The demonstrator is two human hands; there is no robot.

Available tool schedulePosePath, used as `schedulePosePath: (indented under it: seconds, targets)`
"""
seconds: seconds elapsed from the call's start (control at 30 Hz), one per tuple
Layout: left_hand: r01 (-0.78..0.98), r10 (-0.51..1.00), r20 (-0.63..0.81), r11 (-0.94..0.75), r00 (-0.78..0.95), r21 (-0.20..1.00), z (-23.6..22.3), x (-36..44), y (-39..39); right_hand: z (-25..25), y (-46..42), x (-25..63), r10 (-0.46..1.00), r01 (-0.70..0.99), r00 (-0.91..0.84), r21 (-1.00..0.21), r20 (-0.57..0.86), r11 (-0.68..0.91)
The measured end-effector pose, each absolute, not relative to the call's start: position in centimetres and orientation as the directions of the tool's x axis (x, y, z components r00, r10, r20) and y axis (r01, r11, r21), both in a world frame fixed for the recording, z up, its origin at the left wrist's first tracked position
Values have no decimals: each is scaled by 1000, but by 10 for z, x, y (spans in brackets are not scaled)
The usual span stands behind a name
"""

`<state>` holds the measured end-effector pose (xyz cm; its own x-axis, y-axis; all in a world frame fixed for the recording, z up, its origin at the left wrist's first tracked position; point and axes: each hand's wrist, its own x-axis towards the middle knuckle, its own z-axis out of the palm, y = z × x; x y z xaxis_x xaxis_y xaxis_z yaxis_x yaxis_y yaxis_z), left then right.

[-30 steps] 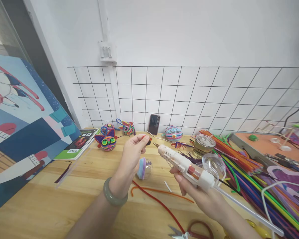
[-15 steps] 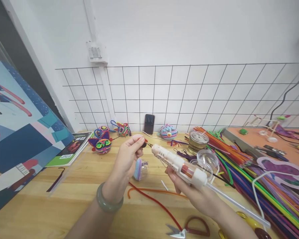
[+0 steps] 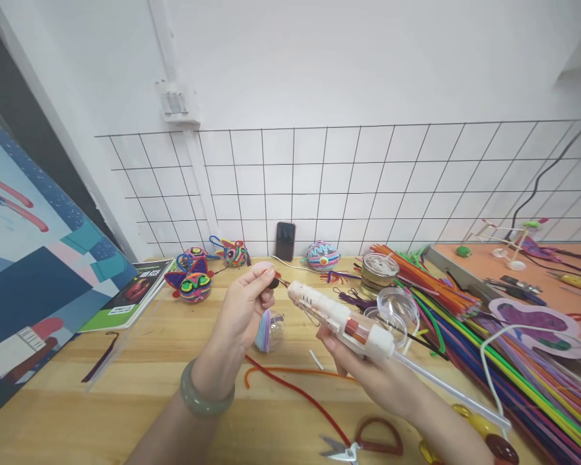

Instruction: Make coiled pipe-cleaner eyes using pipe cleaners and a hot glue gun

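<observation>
1. The left hand [image 3: 252, 296] pinches a small dark piece [image 3: 274, 283] between thumb and fingers, above the middle of the counter [image 3: 169, 368]; a bit of red shows at the piece's upper edge.
2. The right hand [image 3: 363, 365] grasps a white glue gun [image 3: 339, 318], its nozzle pointing left and far; the tip is right at the dark piece, though whether they touch is too fine to tell; a clear glue stick [image 3: 455, 392] runs out of the gun's rear toward the near right.
3. Below the hands lies a clear ball [image 3: 272, 332], its left part wrapped in pastel strands; nearer are a red strip [image 3: 312, 399], an orange strip [image 3: 290, 371], a short white stick [image 3: 315, 360] and open scissors [image 3: 351, 451].
4. At the far side a phone [image 3: 285, 241] leans upright against the wall grid; a striped ball [image 3: 322, 256] sits to its right, decorated balls [image 3: 195, 286] to its left.
5. On the right lie many coloured stems [image 3: 518, 387], near a round clear container [image 3: 378, 274].
</observation>
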<state>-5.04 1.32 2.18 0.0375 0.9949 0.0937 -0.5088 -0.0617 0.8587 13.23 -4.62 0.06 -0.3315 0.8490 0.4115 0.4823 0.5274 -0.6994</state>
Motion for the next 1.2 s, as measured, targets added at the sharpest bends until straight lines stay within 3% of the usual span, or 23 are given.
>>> schedulePosePath:
  seconds: [1.2]
  targets:
    - [-521,993,85,-31,80,853,21,-52,14,3,-48,135,845,483,-345,-695,408,533]
